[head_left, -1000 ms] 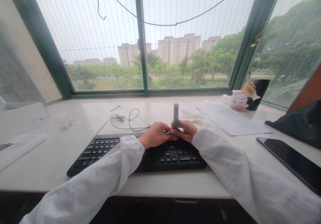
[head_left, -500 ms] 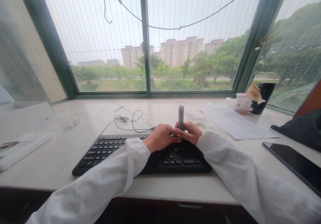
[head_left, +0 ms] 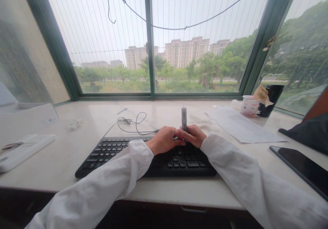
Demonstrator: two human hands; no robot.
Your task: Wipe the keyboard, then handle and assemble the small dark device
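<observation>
A black keyboard (head_left: 179,169) lies on the white ledge in front of me, with both my hands over its right half. Upright above the keys stands a slim grey tool (head_left: 183,118) with a blocky top end; its exact kind I cannot make out. My right hand (head_left: 194,136) is closed around its lower part. From the other side, my left hand (head_left: 165,140) is closed, its fingertips pressed together against the tool and the right fingers. What those left fingertips pinch, if anything, is hidden. A thin black cable (head_left: 138,128) lies loosely coiled behind the keyboard.
On the right are a printed sheet (head_left: 238,126), a phone (head_left: 294,165), a paper cup (head_left: 249,106), a black container (head_left: 271,100) and dark cloth (head_left: 310,131). At left sit a white box (head_left: 30,118) and a white tray-like piece (head_left: 33,150). A window rises behind.
The upright grey tool has tilted slightly to the left. My hands stay together in nearly the same place, and the view has shifted a little.
</observation>
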